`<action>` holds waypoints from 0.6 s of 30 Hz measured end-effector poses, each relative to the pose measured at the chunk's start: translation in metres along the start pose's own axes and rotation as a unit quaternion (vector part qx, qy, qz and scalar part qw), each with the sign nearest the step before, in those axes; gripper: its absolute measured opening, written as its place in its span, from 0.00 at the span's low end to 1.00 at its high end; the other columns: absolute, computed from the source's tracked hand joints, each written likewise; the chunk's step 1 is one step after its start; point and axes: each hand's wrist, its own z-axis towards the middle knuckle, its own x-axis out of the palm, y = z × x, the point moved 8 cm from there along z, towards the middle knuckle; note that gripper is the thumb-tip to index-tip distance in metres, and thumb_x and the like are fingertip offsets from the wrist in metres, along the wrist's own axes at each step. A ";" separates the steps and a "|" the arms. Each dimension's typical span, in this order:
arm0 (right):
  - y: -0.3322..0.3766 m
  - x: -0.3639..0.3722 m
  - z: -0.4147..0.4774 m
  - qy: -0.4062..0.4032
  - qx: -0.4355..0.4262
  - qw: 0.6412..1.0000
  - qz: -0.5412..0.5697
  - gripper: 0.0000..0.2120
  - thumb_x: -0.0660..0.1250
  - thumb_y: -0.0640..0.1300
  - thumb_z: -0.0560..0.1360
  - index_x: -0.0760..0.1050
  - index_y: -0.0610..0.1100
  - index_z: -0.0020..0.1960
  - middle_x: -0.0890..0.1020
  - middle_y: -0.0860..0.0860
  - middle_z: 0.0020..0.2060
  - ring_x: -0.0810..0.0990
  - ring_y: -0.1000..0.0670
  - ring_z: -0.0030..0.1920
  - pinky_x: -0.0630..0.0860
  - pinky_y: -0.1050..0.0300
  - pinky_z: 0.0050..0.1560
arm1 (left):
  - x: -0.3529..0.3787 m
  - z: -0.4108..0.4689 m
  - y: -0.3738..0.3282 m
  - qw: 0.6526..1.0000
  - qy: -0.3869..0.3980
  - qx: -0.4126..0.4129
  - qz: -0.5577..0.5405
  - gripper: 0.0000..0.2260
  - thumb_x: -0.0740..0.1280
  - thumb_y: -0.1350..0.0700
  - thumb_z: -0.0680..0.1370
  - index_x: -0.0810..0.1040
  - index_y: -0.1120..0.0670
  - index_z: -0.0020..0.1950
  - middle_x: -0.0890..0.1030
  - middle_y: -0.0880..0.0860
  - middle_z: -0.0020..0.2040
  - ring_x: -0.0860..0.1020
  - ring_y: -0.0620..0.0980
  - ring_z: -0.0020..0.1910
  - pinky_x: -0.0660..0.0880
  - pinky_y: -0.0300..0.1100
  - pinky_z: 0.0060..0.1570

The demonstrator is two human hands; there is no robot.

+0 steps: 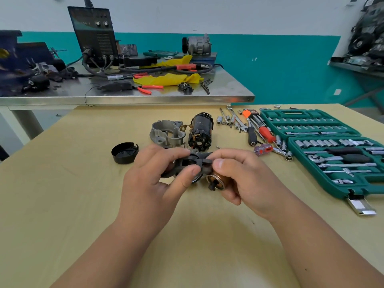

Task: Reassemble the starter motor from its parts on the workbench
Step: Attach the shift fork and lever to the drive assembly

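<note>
Two hands met just above the wooden workbench (83, 194), working on a small sub-assembly of the starter. The left hand (153, 179) had its fingers curled round a dark ring-shaped part (166, 174), with its thumb pressed against the black forked lever (198, 159) that bridged both hands. The right hand (245, 179) pinched the lever's other end under its thumb, and a copper-coloured plunger (217, 180) lay cradled in its curled fingers. The other starter parts lay on the bench just beyond: an aluminium nose housing (167, 132), the dark motor body (200, 132) beside it, and a black end cap (124, 152) off to the left.

The likely trouble was the join between lever and plunger. If the fork were pushed on crooked, it could seat on one side only or spring off. Both pieces were held in the air by fingertips, so a slip would drop them onto the bench, perhaps among the loose sockets and the purple-handled screwdriver (263, 149) by the green socket set (324, 146).

Both thumbs covered that join, so whether the fork had engaged could not be told. Most of the ring-shaped part sat behind the left fingers, and its identity was uncertain. The end cap held something dark that could not be made out. The socket set ran off the right edge of the view.
</note>
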 end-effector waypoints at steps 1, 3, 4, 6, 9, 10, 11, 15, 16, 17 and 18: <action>0.000 0.000 0.000 0.000 0.000 1.000 -0.004 0.09 0.63 0.48 0.70 0.80 0.46 0.40 0.71 0.51 0.23 0.66 0.53 0.19 0.62 0.65 0.22 | -0.001 0.000 -0.001 1.000 -0.005 0.004 0.003 0.09 0.68 0.48 0.74 0.77 0.46 0.53 0.71 0.36 0.44 0.70 0.33 0.44 0.66 0.23 0.46; 0.001 0.001 -0.001 -0.006 -0.008 1.000 -0.015 0.08 0.64 0.48 0.70 0.80 0.47 0.40 0.71 0.52 0.24 0.67 0.53 0.20 0.62 0.64 0.21 | -0.002 0.000 -0.003 1.000 -0.013 0.016 0.013 0.10 0.69 0.48 0.74 0.77 0.46 0.54 0.71 0.37 0.45 0.71 0.38 0.44 0.67 0.26 0.48; 0.003 0.001 -0.001 -0.015 -0.016 1.000 -0.022 0.06 0.64 0.48 0.70 0.80 0.49 0.40 0.71 0.53 0.24 0.67 0.54 0.21 0.63 0.64 0.22 | -0.003 0.000 -0.004 0.999 -0.018 0.025 0.021 0.10 0.69 0.48 0.74 0.77 0.45 0.54 0.71 0.38 0.45 0.72 0.43 0.45 0.69 0.29 0.49; 0.008 -0.001 -0.002 -0.043 -0.050 0.997 -0.037 0.03 0.66 0.47 0.69 0.78 0.51 0.39 0.69 0.56 0.24 0.68 0.55 0.23 0.65 0.64 0.22 | -0.004 0.000 -0.005 0.998 -0.028 0.037 0.038 0.10 0.68 0.48 0.75 0.78 0.44 0.56 0.72 0.41 0.46 0.73 0.48 0.47 0.72 0.38 0.49; 0.017 -0.002 -0.005 -0.073 -0.106 0.987 -0.093 0.02 0.67 0.47 0.69 0.76 0.51 0.41 0.68 0.58 0.24 0.67 0.55 0.26 0.66 0.62 0.27 | -0.006 0.000 -0.005 0.996 -0.041 0.058 0.050 0.12 0.68 0.49 0.77 0.75 0.47 0.59 0.72 0.45 0.50 0.73 0.49 0.50 0.74 0.45 0.50; 0.019 -0.001 -0.006 -0.074 -0.115 0.984 -0.115 0.03 0.68 0.47 0.69 0.76 0.51 0.43 0.69 0.58 0.25 0.67 0.56 0.27 0.66 0.62 0.28 | -0.005 0.000 -0.004 0.996 -0.041 0.062 0.047 0.12 0.67 0.50 0.77 0.75 0.47 0.60 0.72 0.45 0.51 0.74 0.49 0.50 0.74 0.44 0.52; 0.020 0.000 -0.006 -0.075 -0.122 0.981 -0.133 0.04 0.68 0.47 0.69 0.76 0.52 0.44 0.70 0.58 0.25 0.67 0.57 0.27 0.66 0.63 0.28 | -0.005 -0.001 -0.004 0.996 -0.039 0.065 0.038 0.12 0.67 0.51 0.77 0.74 0.47 0.60 0.72 0.45 0.52 0.74 0.49 0.51 0.73 0.41 0.54; 0.027 0.003 -0.012 -0.110 -0.169 0.960 -0.193 0.06 0.68 0.51 0.69 0.73 0.54 0.45 0.72 0.60 0.27 0.69 0.58 0.28 0.65 0.69 0.30 | 0.000 -0.005 0.004 0.993 -0.030 -0.010 -0.115 0.21 0.67 0.55 0.76 0.66 0.39 0.64 0.74 0.49 0.56 0.76 0.48 0.55 0.73 0.41 0.58; 0.030 0.003 -0.014 -0.119 -0.186 0.952 -0.209 0.07 0.67 0.52 0.68 0.73 0.55 0.45 0.72 0.61 0.27 0.70 0.58 0.28 0.66 0.69 0.30 | 0.003 -0.006 0.008 0.985 -0.027 -0.042 -0.166 0.25 0.68 0.56 0.75 0.64 0.39 0.67 0.75 0.52 0.55 0.77 0.48 0.56 0.73 0.42 0.59; 0.033 0.004 -0.015 -0.128 -0.206 0.943 -0.227 0.07 0.65 0.53 0.68 0.72 0.55 0.46 0.72 0.61 0.27 0.71 0.58 0.28 0.65 0.69 0.30 | 0.005 -0.006 0.011 0.976 -0.021 -0.068 -0.205 0.28 0.68 0.56 0.74 0.62 0.39 0.69 0.76 0.53 0.55 0.77 0.48 0.56 0.73 0.42 0.59; 0.036 0.004 -0.017 -0.138 -0.226 0.932 -0.248 0.08 0.65 0.54 0.68 0.72 0.55 0.47 0.71 0.61 0.27 0.71 0.58 0.28 0.65 0.69 0.30 | 0.008 -0.006 0.013 0.968 -0.013 -0.089 -0.236 0.28 0.68 0.56 0.74 0.62 0.40 0.70 0.77 0.52 0.54 0.78 0.48 0.57 0.73 0.41 0.60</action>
